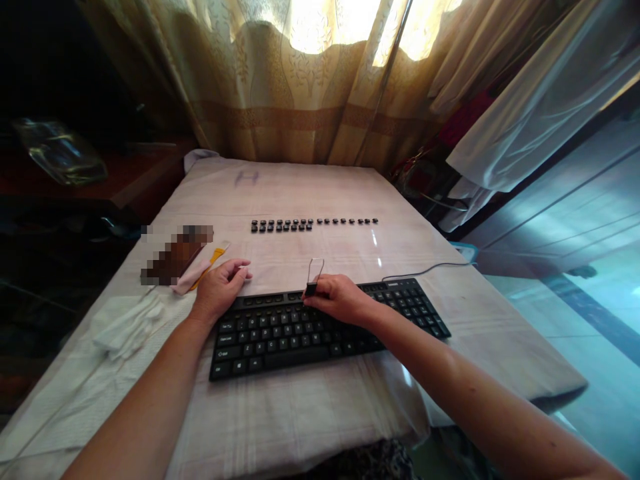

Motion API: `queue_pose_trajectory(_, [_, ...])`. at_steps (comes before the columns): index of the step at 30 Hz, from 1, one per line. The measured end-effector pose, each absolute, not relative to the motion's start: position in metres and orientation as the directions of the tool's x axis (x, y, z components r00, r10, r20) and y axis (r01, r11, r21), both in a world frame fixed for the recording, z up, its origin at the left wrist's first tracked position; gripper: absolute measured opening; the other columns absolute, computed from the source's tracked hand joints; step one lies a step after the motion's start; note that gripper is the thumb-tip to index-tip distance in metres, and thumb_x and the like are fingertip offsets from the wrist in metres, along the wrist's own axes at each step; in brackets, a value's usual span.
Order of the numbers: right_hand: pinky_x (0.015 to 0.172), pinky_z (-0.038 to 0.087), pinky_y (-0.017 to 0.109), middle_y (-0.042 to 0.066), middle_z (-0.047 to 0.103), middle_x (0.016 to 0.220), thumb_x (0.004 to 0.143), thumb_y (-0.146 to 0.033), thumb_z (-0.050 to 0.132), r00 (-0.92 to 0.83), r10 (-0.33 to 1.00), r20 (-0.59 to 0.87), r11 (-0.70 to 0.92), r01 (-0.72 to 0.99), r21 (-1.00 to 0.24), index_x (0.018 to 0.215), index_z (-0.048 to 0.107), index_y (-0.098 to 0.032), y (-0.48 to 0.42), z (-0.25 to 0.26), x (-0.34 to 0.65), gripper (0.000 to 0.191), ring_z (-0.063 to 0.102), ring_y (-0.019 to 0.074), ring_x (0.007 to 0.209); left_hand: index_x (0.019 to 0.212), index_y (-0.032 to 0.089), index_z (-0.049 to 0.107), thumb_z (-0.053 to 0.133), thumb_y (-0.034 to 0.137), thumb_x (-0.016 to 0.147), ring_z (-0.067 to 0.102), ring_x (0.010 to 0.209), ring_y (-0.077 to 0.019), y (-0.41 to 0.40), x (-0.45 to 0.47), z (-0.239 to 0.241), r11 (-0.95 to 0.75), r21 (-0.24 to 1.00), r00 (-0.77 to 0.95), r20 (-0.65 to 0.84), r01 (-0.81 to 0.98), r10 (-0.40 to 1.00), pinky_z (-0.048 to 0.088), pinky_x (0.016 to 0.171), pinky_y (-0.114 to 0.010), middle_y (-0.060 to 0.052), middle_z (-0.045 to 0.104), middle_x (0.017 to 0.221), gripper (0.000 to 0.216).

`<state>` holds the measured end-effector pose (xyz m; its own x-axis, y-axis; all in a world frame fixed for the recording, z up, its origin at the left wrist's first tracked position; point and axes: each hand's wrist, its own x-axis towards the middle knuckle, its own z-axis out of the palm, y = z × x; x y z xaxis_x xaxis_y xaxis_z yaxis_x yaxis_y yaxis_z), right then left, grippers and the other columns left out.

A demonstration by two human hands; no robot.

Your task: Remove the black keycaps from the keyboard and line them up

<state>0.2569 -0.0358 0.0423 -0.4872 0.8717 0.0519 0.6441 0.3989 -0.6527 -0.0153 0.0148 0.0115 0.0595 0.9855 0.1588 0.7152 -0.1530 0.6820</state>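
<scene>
- Keyboard (285, 331) on the bench (490, 360), near the front edge.
- Keycaps (279, 228) behind it in two rows, the rear row reaching farther right.
- Puller (311, 289) in the right grip (340, 298), above the keyboard's rear part.
- Left grip (219, 287) at the keyboard's rear left corner.
- Cable (425, 270) running right from the keyboard.
- Tissues (131, 323) left of the keyboard.
- Curtain (310, 123) behind the bench.

Black keyboard (290, 341) toward near edge of tabletop (480, 320). Right-hand grip (341, 297) pinches wire tool (311, 289) over keyboard's far side, wires pointing up. Left-hand grip (220, 288) at keyboard's far left corner, fingers curled; contents unclear. Small black keycaps (286, 223) in two rows nearer far edge, far row longer. Cable (425, 270) reaches right edge. White tissue (130, 327), pixelated brown object (175, 259) near left edge.
</scene>
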Motion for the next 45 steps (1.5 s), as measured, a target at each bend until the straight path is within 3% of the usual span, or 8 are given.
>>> queue_pose_trajectory(4, [0.077,0.047,0.025,0.004,0.071,0.090,0.087,-0.020,0.063,-0.503,0.863,0.057,0.422,0.652,-0.630,0.089,0.071,-0.018,-0.037,0.043,0.261,0.008,0.066,0.0163,0.084,0.106,0.020,0.069,0.047,0.049,0.082,0.073,0.080,-0.0223,0.015,-0.016,0.011,-0.155,0.680,0.065,0.157,0.717,0.985,0.054,0.073,-0.030,-0.004,0.078,0.082,0.044])
queue_pose_trajectory(13, [0.067,0.045,0.024,0.000,0.070,0.071,0.091,-0.028,0.058,-0.511,0.859,-0.020,0.340,0.602,-0.723,0.090,0.070,-0.018,-0.033,0.045,0.268,0.015,0.065,0.0151,0.070,0.107,0.020,0.069,0.047,0.050,0.081,0.072,0.079,-0.0227,0.015,-0.015,0.011,-0.143,0.683,0.059,0.145,0.717,0.988,0.053,0.074,-0.031,-0.004,0.078,0.081,0.046])
queue_pose_trajectory(24, [0.063,0.045,0.024,0.000,0.066,0.066,0.090,-0.032,0.057,-0.503,0.850,0.154,0.404,0.436,-0.804,0.078,0.065,-0.018,-0.037,0.033,0.267,0.021,0.061,0.0134,0.063,0.107,0.020,0.070,0.048,0.049,0.081,0.072,0.081,-0.0234,0.014,-0.014,0.013,-0.124,0.678,0.050,0.128,0.725,0.990,0.054,0.077,-0.032,-0.004,0.078,0.081,0.045])
queue_pose_trajectory(31, [0.056,0.046,0.024,0.001,0.064,0.063,0.086,-0.055,0.060,-0.367,0.928,0.067,0.122,0.130,-0.984,0.079,0.062,-0.017,-0.032,0.024,0.274,0.039,0.057,0.0121,0.056,0.108,0.019,0.069,0.047,0.049,0.082,0.073,0.085,-0.0241,0.012,-0.012,0.015,-0.120,0.673,0.049,0.124,0.729,0.991,0.054,0.079,-0.033,-0.004,0.078,0.082,0.046])
queue_pose_trajectory(36, [0.054,0.044,0.023,0.000,0.062,0.061,0.083,-0.057,0.064,-0.347,0.937,0.028,0.069,0.106,-0.992,0.078,0.062,-0.017,-0.032,0.024,0.273,0.040,0.055,0.0109,0.054,0.106,0.020,0.070,0.048,0.048,0.083,0.073,0.083,-0.0244,0.013,-0.015,0.017,-0.124,0.660,0.052,0.129,0.741,0.990,0.054,0.078,-0.034,-0.004,0.078,0.081,0.042])
queue_pose_trajectory(39, [0.054,0.044,0.023,-0.001,0.061,0.060,0.084,-0.056,0.063,-0.335,0.941,0.053,0.093,0.107,-0.990,0.076,0.061,-0.017,-0.032,0.026,0.273,0.040,0.055,0.0106,0.055,0.102,0.021,0.072,0.052,0.045,0.084,0.072,0.085,-0.0247,0.008,-0.014,0.024,-0.202,0.587,0.046,0.269,0.784,0.962,0.053,0.082,-0.035,-0.005,0.078,0.091,0.036])
queue_pose_trajectory(42, [0.054,0.044,0.023,-0.001,0.061,0.061,0.086,-0.054,0.062,-0.322,0.942,0.094,0.137,0.116,-0.984,0.076,0.061,-0.017,-0.034,0.026,0.272,0.038,0.055,0.0108,0.056,0.097,0.021,0.073,0.055,0.042,0.088,0.070,0.088,-0.0237,-0.004,0.000,0.034,-0.392,0.463,0.140,0.488,0.795,0.862,0.051,0.086,-0.035,-0.005,0.077,0.094,0.029])
queue_pose_trajectory(45, [0.056,0.045,0.024,-0.001,0.062,0.063,0.088,-0.050,0.060,-0.292,0.945,0.150,0.194,0.127,-0.973,0.077,0.062,-0.017,-0.036,0.027,0.270,0.035,0.056,0.0110,0.057,0.099,0.021,0.072,0.059,0.042,0.089,0.069,0.083,-0.0211,-0.023,0.026,0.041,-0.571,0.457,0.350,0.481,0.682,0.803,0.051,0.081,-0.033,-0.003,0.076,0.086,0.026])
